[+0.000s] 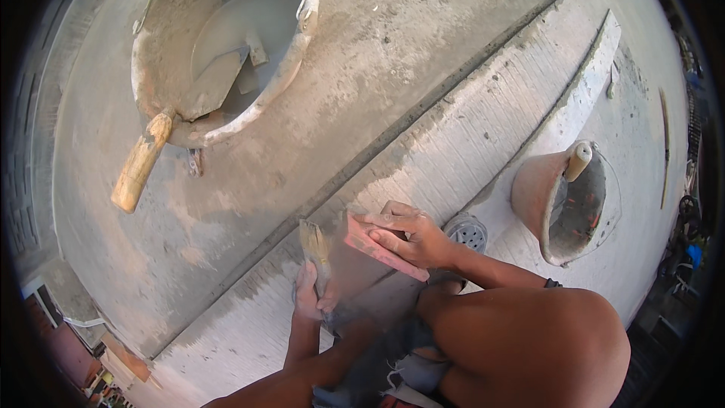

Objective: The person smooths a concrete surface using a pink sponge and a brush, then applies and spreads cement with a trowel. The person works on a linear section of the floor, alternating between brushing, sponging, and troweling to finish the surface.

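1. A pink-faced block is tilting over the pale ridged strip; whether it is touching the strip, I cannot tell.
2. The right hand is clamping its fingers on the block.
3. The left hand is closing its fingers around a brush, bristles pointing away from the person.
4. A round perforated disc is lying just beside the right wrist.
5. A small bucket is leaning farther right.
6. A large tub is holding cloudy water and a wooden-handled trowel, far left.
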A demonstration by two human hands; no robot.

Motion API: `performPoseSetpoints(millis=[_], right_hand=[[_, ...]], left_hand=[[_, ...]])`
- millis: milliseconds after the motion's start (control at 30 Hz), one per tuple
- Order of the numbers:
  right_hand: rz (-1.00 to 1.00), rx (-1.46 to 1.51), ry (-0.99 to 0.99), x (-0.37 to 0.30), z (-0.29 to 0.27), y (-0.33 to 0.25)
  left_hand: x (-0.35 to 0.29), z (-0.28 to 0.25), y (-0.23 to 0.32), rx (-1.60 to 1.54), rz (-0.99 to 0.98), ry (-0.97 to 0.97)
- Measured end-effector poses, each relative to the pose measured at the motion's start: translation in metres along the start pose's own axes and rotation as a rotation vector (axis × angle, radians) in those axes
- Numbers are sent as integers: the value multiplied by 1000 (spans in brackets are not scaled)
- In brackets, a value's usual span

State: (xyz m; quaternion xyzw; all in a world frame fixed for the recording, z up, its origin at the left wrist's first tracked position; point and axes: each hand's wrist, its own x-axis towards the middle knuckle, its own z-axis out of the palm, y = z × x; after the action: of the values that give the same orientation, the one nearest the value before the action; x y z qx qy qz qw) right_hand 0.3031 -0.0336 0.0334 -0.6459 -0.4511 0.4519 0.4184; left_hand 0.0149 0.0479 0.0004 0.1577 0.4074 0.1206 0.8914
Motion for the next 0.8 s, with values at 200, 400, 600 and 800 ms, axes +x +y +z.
performPoseSetpoints(millis=[200, 400, 600, 800], right_hand=[[163, -517, 235, 48, -97, -15], [319, -760, -44, 110, -169, -50], [340, -851, -371, 177, -177, -35], [340, -1022, -534, 201, -169, -21]], left_hand=[[-21, -43, -15, 44, -157, -31], [0, -49, -5, 1, -195, -168], [-3, -47, -7, -11, -162, -164], [-5, -40, -7, 31, -171, -119]])
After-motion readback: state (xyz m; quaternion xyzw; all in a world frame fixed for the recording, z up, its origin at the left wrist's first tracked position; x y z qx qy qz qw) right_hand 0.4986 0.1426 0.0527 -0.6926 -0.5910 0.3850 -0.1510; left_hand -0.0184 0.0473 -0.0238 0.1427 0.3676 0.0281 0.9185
